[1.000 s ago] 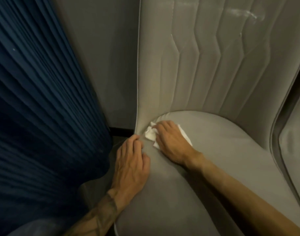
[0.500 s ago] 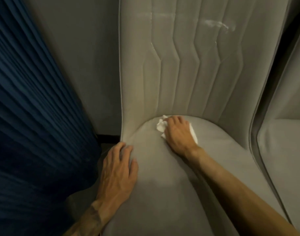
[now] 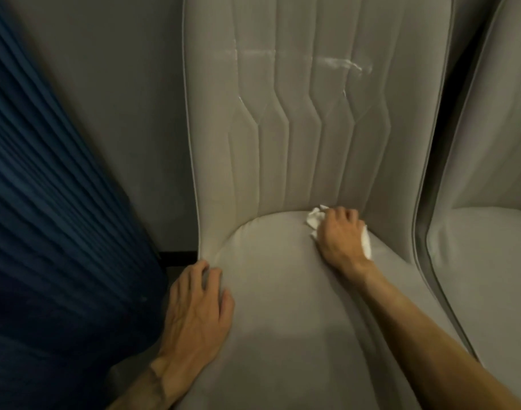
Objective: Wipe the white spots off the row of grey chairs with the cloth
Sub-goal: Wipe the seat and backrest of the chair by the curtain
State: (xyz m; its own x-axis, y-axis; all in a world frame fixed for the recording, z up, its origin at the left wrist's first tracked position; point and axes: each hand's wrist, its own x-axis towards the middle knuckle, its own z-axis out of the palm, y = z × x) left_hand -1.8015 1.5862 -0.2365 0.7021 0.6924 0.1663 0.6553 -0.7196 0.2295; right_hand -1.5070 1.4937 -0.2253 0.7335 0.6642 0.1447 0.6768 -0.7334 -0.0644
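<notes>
On the grey chair (image 3: 282, 306), right hand (image 3: 340, 238) grips cloth (image 3: 315, 218); left hand (image 3: 198, 309) lies flat, beside blue curtain (image 3: 52, 217).

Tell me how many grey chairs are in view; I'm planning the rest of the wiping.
2. One padded grey fabric chair fills the centre, under both hands; a second grey chair stands at the right edge, cut off by the frame. More may lie beyond.

Pretty dim in there. A pleated dark blue curtain (image 3: 46, 217) filled the left side of the frame, with a plain grey wall (image 3: 120, 99) behind it at upper centre-left. A thin black baseboard strip (image 3: 177, 255) ran along the wall's bottom.
</notes>
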